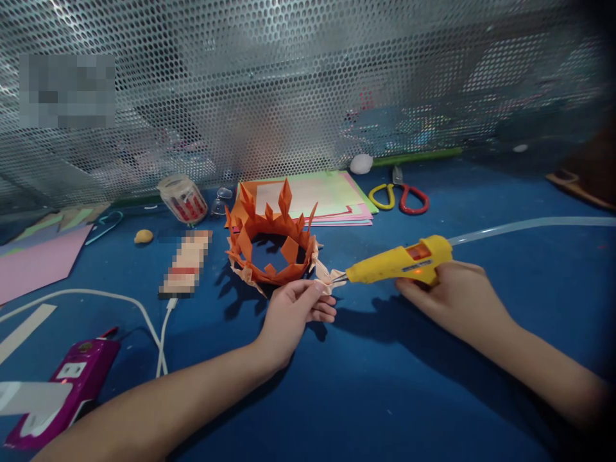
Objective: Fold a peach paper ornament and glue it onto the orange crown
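Observation:
A folded peach paper piece (328, 277) is pinched between the thumb and fingers of my left hand (296, 311). My right hand (455, 295) is wrapped round the handle of a yellow glue gun (399, 260), which has an orange light glowing on its side. The gun's metal nozzle points left and meets the peach piece, as far as I can see. Just beyond my left hand stands an orange folded-paper crown (272, 276), with more peach pieces along its lower outer edge. A clear glue stick (524, 224) runs from the back of the gun to the right edge.
Behind the crown lie stacked coloured sheets (312, 192), scissors (414, 199) with yellow and red handles, and a jar (183, 200). At left are a phone (187, 263) on a white cable, pink paper (43, 263) and a purple power strip (89, 366). A perforated metal panel (289, 83) rises behind.

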Motion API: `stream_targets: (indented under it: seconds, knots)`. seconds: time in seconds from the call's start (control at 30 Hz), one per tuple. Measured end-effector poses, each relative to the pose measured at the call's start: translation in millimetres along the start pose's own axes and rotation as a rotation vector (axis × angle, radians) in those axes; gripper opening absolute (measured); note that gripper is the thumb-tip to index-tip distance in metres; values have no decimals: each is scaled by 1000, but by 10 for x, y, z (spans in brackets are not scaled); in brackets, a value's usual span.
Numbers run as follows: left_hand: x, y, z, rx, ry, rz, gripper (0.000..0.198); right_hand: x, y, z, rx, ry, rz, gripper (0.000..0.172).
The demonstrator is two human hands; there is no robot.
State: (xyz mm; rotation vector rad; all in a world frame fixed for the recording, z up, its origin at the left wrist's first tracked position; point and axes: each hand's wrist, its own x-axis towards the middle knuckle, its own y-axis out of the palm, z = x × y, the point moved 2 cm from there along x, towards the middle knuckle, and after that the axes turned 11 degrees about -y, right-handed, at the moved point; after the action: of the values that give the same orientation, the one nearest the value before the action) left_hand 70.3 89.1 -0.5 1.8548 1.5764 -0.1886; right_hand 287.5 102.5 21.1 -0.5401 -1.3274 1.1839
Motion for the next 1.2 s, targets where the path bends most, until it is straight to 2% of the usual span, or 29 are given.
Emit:
stream_targets:
  seconds: [0.23, 0.43, 0.67, 0.9, 1.03, 1.2]
  knots:
    - [-10, 4, -3, -10, -1, -1, 22, 6, -17, 2, 2, -4, -28, 41]
    - [0, -9, 3, -18, 10, -1, 26, -6, -9, -3, -1, 7, -94, 32]
    - [-9, -9, 2, 0, 17, -1, 26, -4, -75, 80, 26, -19, -168, 34]
    - [2, -13, 5, 13, 19, 3, 25, -17, -58, 130, 26, -28, -173, 34]
    - [6, -13, 5, 10, 21, 5, 26, -24, -60, 114, 15, -21, -141, 29]
    - [-2, -15, 3, 14, 21, -2, 25, -20, -61, 96, -10, -27, -95, 32]
